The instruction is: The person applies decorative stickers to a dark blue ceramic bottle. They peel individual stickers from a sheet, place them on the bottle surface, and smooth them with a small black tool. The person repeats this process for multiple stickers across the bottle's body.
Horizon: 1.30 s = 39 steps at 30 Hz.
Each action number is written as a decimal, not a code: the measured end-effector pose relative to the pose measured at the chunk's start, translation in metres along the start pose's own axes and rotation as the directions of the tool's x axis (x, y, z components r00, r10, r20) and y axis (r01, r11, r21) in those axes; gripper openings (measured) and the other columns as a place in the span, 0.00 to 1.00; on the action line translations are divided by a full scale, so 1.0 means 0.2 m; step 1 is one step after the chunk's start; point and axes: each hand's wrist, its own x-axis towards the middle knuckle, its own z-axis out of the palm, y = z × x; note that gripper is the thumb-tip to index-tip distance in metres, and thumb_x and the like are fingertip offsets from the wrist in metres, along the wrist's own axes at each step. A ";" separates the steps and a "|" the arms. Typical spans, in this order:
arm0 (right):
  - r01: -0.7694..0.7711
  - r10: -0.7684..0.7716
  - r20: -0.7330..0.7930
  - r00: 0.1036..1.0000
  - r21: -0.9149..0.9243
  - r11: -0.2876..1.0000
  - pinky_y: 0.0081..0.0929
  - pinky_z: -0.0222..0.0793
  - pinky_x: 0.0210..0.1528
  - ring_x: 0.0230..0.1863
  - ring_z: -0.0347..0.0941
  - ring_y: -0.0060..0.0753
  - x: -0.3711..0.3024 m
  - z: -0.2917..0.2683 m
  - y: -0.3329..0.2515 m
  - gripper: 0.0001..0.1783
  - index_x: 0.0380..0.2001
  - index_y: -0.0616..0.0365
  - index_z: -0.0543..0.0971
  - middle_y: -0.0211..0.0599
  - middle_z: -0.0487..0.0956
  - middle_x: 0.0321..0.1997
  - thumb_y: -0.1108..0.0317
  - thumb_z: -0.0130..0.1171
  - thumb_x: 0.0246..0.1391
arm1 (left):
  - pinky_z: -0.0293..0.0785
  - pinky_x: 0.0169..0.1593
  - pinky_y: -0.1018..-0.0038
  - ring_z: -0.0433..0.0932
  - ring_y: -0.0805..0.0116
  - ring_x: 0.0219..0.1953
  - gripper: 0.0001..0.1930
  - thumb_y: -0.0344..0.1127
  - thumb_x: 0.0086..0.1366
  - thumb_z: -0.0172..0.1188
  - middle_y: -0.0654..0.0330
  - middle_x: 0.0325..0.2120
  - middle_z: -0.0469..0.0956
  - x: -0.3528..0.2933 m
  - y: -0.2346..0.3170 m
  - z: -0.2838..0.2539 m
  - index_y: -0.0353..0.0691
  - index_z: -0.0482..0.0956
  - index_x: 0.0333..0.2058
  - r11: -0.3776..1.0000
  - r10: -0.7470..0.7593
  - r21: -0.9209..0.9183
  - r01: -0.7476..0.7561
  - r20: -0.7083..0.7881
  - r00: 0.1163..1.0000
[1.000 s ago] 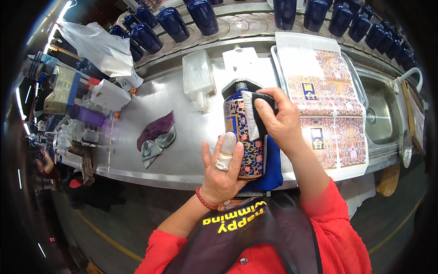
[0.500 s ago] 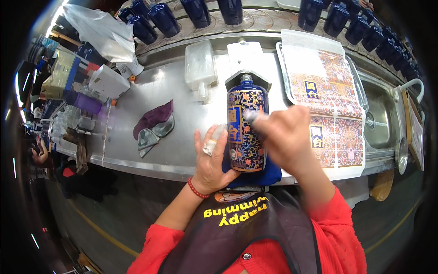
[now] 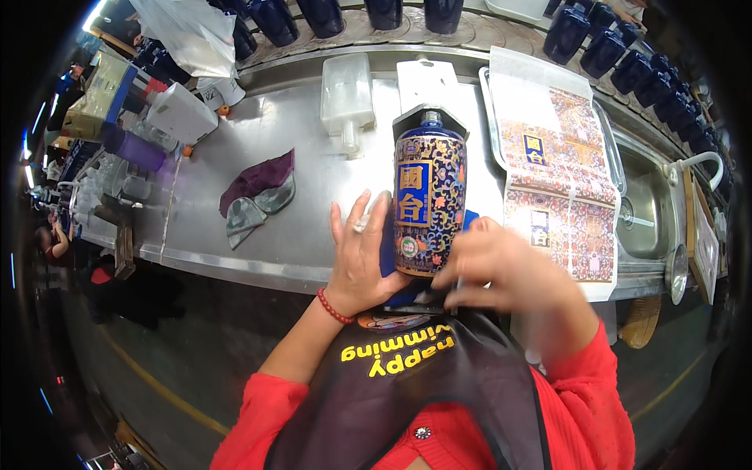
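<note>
A dark blue bottle [image 3: 429,207] with a flowered, gold-trimmed decal leans back on a holder in front of me, neck pointing away. My left hand [image 3: 362,251] is beside its lower left side, fingers stretched up and spread, thumb along the base; a pale wrap covers part of one finger. At the bottle's lower right corner is my right hand [image 3: 489,262], fingers bent and smeared by motion. Whether it holds anything is not clear. Blue cloth [image 3: 403,296] shows under the bottle. Printed decal sheets [image 3: 560,204] lie on a tray to the right.
A clear square bottle [image 3: 346,94] lies on the metal bench [image 3: 274,117], with a purple and grey cloth [image 3: 258,196] left of it. Blue bottles [image 3: 384,12] line the conveyor behind. A sink [image 3: 638,223] is at the right, a white box [image 3: 182,113] at the left.
My right hand has come down from the decal's upper right to the bottle's lower right corner. The small grey thing at its fingertips no longer shows clearly. My left hand stays beside the bottle.
</note>
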 end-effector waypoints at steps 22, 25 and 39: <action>-0.436 0.391 -0.547 0.741 0.052 0.899 0.38 0.70 0.34 0.33 0.76 0.38 0.06 -0.05 0.13 0.13 0.38 0.53 0.85 0.33 0.79 0.30 0.77 0.69 0.46 | 0.28 0.73 0.35 0.56 0.44 0.74 0.54 0.58 0.50 0.74 0.48 0.58 0.77 0.03 -0.01 -0.03 0.29 0.63 0.68 1.000 -0.028 -0.005 0.029 0.091 0.995; -0.190 -0.083 -0.430 0.899 -0.553 0.811 0.36 0.63 0.31 0.27 0.70 0.34 0.02 0.01 0.17 0.12 0.37 0.52 0.85 0.30 0.73 0.27 0.73 0.70 0.46 | 0.26 0.71 0.34 0.54 0.45 0.74 0.53 0.56 0.50 0.75 0.51 0.51 0.81 0.05 -0.01 -0.07 0.28 0.63 0.67 1.000 0.001 -0.016 0.000 0.092 0.996; -0.059 0.059 -0.112 0.992 0.007 0.998 0.32 0.70 0.30 0.28 0.73 0.33 0.04 -0.03 0.06 0.16 0.39 0.55 0.85 0.30 0.71 0.27 0.79 0.68 0.43 | 0.28 0.71 0.34 0.55 0.45 0.72 0.53 0.56 0.48 0.75 0.51 0.51 0.80 0.02 -0.01 0.00 0.30 0.64 0.66 0.998 -0.058 -0.022 0.060 0.067 0.996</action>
